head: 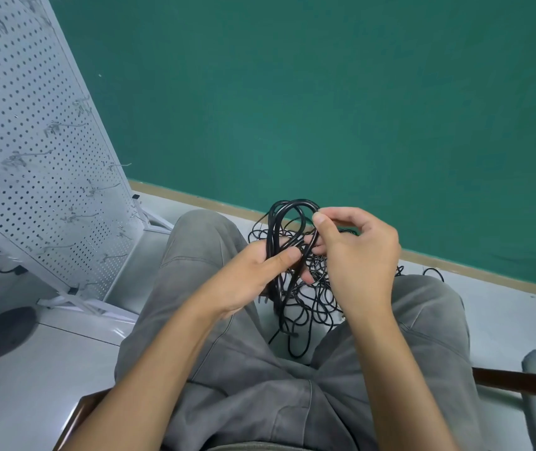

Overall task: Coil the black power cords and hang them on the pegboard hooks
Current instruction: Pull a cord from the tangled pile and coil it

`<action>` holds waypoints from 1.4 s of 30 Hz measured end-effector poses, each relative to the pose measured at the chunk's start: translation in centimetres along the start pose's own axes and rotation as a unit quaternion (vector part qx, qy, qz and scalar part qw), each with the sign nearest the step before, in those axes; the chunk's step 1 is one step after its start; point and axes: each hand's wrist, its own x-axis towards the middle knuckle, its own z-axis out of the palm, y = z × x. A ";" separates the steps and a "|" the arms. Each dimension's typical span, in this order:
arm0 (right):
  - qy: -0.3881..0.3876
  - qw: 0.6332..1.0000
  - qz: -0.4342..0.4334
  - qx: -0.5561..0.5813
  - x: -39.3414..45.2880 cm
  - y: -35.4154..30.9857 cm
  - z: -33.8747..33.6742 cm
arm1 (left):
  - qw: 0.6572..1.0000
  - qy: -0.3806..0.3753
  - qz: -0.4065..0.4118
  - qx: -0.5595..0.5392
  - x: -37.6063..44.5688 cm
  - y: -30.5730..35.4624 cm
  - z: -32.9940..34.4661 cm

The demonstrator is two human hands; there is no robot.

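The left hand point(253, 275) has its grip clenched round a bundle of looped black cord point(288, 229), thumb across the strands, above the lap. The right hand point(354, 255) pinches the loop's top between thumb and fingers. A tangle of cords point(318, 294) lies on the floor between the knees. The pegboard point(32, 157) with bare hooks point(29, 156) stands to the left, well apart.

Soft, even indoor light, slightly cool and dim.

The green wall point(325, 92) is lit flatly, with no hard shadows; faint glare sits on the pale floor point(48, 369) (lower left). The wide lens bends the pegboard point(32, 157) and tilts the edges. The hooks and frame corners look soft, the centre sharper.
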 end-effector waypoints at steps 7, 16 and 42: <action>0.031 0.993 -0.078 -0.086 0.1 0.8 0.4 | 0.988 -0.067 -0.058 -0.128 -0.3 -0.1 0.3; -0.123 0.992 0.035 -0.006 0.4 1.2 0.3 | 0.974 0.079 -0.002 -0.213 0.1 0.6 0.5; -0.484 0.829 0.004 -0.279 -1.2 2.4 -0.5 | 0.892 0.298 0.074 -0.331 1.2 -0.8 -2.5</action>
